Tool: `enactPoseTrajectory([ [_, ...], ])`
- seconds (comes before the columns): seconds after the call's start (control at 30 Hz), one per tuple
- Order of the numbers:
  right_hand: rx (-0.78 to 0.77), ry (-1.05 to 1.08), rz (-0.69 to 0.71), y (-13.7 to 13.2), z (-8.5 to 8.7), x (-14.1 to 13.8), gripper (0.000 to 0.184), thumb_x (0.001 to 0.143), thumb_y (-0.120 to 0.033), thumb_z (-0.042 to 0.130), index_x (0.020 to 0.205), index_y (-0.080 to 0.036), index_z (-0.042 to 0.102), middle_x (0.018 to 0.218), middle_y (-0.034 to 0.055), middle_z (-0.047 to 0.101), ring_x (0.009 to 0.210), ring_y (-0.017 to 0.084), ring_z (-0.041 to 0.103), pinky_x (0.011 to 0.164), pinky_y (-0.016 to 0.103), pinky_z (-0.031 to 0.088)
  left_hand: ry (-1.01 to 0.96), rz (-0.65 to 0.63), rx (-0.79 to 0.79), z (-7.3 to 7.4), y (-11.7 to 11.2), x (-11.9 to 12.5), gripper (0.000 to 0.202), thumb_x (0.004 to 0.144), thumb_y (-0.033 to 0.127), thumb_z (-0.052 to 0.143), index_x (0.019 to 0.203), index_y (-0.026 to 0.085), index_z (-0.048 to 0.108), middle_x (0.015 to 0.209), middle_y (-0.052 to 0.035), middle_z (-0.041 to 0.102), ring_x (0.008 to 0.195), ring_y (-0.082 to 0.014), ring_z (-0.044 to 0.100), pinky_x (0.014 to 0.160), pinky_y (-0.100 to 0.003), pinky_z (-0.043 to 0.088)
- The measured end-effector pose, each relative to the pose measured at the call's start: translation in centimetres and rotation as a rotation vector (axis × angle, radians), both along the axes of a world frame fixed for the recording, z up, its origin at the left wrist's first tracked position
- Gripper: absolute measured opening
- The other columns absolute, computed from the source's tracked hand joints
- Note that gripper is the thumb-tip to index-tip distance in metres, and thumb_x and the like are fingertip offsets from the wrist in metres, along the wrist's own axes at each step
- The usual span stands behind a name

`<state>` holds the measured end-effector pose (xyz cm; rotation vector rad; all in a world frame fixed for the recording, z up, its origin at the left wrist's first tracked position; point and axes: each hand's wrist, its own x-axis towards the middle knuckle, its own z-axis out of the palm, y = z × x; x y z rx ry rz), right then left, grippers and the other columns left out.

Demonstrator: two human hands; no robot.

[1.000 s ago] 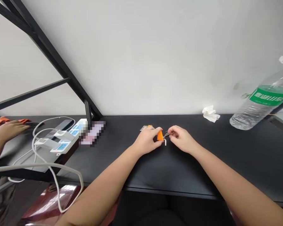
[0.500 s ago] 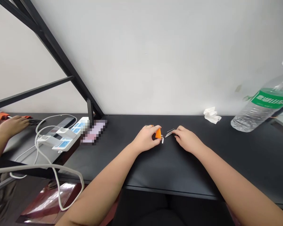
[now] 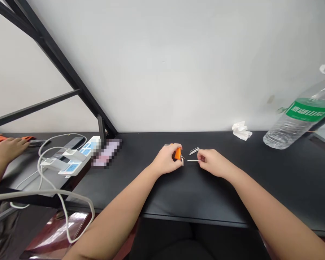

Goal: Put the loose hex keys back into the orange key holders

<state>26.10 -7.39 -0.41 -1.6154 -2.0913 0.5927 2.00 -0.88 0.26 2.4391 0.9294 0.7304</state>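
My left hand (image 3: 166,159) is closed around an orange hex key holder (image 3: 178,152). Short metal ends stick out of the holder on its right side, and part of it is hidden by my fingers. My right hand (image 3: 211,162) pinches a thin silver hex key (image 3: 193,160), whose straight end points left toward the holder without touching it. Just behind that hand, a few loose L-shaped hex keys (image 3: 194,151) lie together on the black table (image 3: 195,195).
A large water bottle (image 3: 295,119) leans at the right, near a crumpled tissue (image 3: 241,130). Left of me are a pixelated flat object (image 3: 107,153), a power strip (image 3: 79,159) with white cables, and a black metal frame (image 3: 67,68). Beyond it another person's hand (image 3: 11,148) rests over something orange.
My right hand has moved off the group of hex keys and slightly toward me, now with a single one in its fingers. My left hand keeps its hold on the holder.
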Motion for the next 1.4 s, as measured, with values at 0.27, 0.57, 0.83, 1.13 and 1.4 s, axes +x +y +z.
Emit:
enactPoseTrajectory([
  [0.27,0.403,0.235,0.086,-0.8,1.0,-1.4,0.015,0.097,-0.017,0.055,0.090,-0.022,0.067,0.087,0.0025,0.065,0.074,0.015,0.058,0.067,0.029,0.044,0.000,0.009,0.017,0.1,-0.3,0.1,0.034,0.071,0.015,0.060,0.103,0.024,0.059,0.083,0.0026,0.065,0.074,-0.0154,0.059,0.072,-0.029,0.051],
  [0.57,0.514,0.001,0.160,-1.8,0.7,-2.6,0.029,0.102,-0.014,0.043,0.096,-0.020,0.071,0.096,0.0079,0.065,0.075,0.015,0.060,0.065,0.027,0.046,0.045,0.014,0.077,0.2,-0.5,0.3,0.031,0.068,0.017,0.061,0.098,0.023,0.060,0.076,0.0025,0.062,0.070,-0.0166,0.057,0.068,-0.029,0.048],
  [0.83,0.417,0.039,0.206,-1.9,0.8,-3.2,0.028,0.099,-0.009,0.044,0.102,-0.021,0.070,0.103,0.0070,0.063,0.079,0.015,0.059,0.070,0.029,0.049,0.056,-0.101,0.081,0.7,-0.9,0.4,0.032,0.068,0.018,0.065,0.100,0.023,0.062,0.077,0.0021,0.062,0.072,-0.0175,0.057,0.074,-0.031,0.047],
  [1.13,0.203,0.355,0.069,-0.7,0.1,-2.8,0.022,0.085,-0.008,0.054,0.099,-0.022,0.061,0.091,0.0007,0.058,0.073,0.014,0.057,0.066,0.028,0.048,0.026,-0.159,0.015,0.4,-0.9,0.8,0.030,0.072,0.014,0.064,0.101,0.022,0.059,0.088,0.0014,0.065,0.074,-0.0153,0.058,0.077,-0.030,0.048],
  [1.4,0.262,0.151,0.216,-0.4,0.1,-1.9,0.022,0.097,-0.014,0.051,0.103,-0.023,0.070,0.096,0.0042,0.066,0.084,0.017,0.062,0.078,0.033,0.049,0.037,-0.140,0.030,0.7,-0.7,0.4,0.031,0.075,0.015,0.063,0.105,0.024,0.058,0.092,0.0008,0.067,0.078,-0.0164,0.060,0.072,-0.029,0.049],
])
